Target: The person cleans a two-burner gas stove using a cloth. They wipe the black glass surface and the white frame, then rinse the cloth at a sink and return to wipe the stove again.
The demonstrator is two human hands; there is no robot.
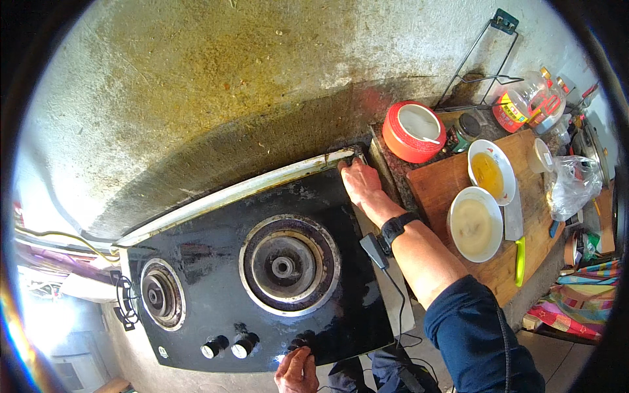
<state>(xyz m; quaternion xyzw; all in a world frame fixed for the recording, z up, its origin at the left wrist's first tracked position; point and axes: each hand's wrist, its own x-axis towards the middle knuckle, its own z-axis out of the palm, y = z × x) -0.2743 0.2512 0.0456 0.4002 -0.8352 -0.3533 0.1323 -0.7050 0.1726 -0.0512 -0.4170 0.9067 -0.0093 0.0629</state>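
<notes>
A two-burner gas stove with a black glass top [211,275] lies before me. Its large burner [283,265] and small burner [156,294] have no pan supports on them. My right hand [361,182] reaches to the far right corner, its fingers bent down by the end of the white back rim [245,191]; a dark patch under the fingertips is unclear. At the front edge, my left hand [296,371] has its fingertips against the glass, right of two control knobs [241,348]. Whether either hand grips something cannot be made out.
To the right, a wooden cutting board [437,189] bears a bowl of pale batter [471,226], a bowl of yellow liquid [487,174] and a green-handled knife [520,260]. Behind are a red pot [412,135] and oil bottles [521,105]. A black cabled device [374,251] is near my right wrist.
</notes>
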